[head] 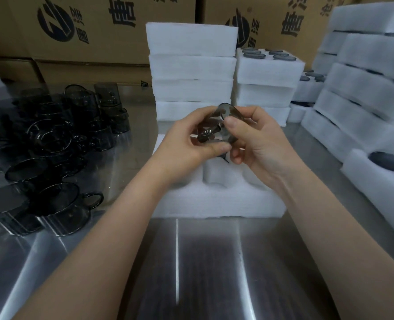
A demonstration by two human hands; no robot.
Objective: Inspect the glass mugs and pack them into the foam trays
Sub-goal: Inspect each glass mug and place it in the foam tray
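Observation:
I hold one smoky grey glass mug [216, 128] tilted on its side at the centre of the head view, above a white foam tray [216, 202]. My left hand [186, 144] grips it from the left, thumb under the rim. My right hand [258, 139] grips it from the right, thumb on the upper wall. The tray's round pockets below my hands look empty, though my hands hide part of them. A cluster of several loose grey mugs [53, 144] stands on the steel table at the left.
Stacks of white foam trays [191, 72] rise behind the open tray, and more stacks holding mugs [371, 93] fill the right side. Printed cardboard boxes [94, 31] line the back. The shiny steel table [203, 269] reaches to the near edge.

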